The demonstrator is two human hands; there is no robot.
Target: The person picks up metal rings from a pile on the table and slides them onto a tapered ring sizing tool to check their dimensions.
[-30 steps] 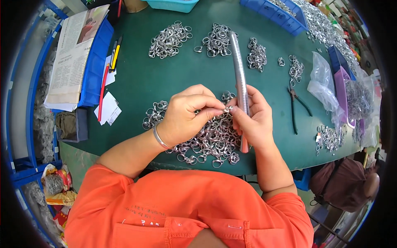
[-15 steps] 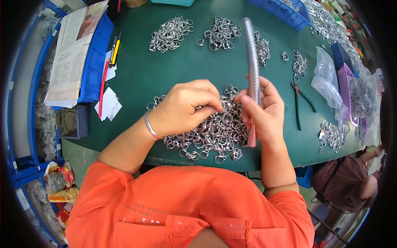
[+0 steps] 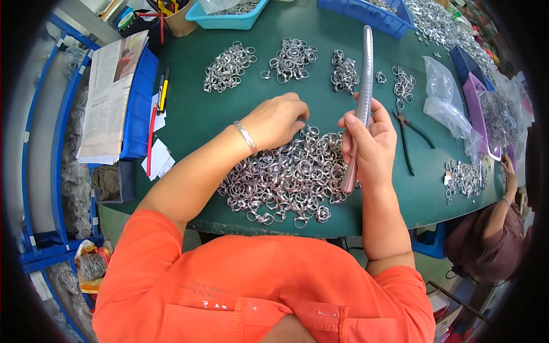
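Observation:
A large heap of silver-coloured metal rings [image 3: 286, 183] lies on the green table, close in front of me. My right hand [image 3: 374, 146], at the heap's right edge, grips a ring mandrel [image 3: 366, 71], a long tapered metal rod with fine marks and a reddish handle end. The rod stands nearly upright, its narrow tip pointing away from me. Over the far edge of the heap is my left hand [image 3: 277, 120], its fingers curled and pinched together. Whatever may be between those fingertips is hidden. No ring shows on the visible part of the rod.
Smaller ring piles [image 3: 230, 67] lie farther back. To the right are pliers [image 3: 409, 140], a plastic bag [image 3: 443, 94] and a purple bin [image 3: 479, 108], with a co-worker's hand [image 3: 508, 168] near it. Newspapers [image 3: 111, 97] and pens [image 3: 152, 140] are left; a turquoise basket [image 3: 229, 20] stands behind.
My left hand has moved from over the heap's middle toward its far edge. The mandrel has shifted right and leans slightly rightward. The view has tilted, showing more of the table's back.

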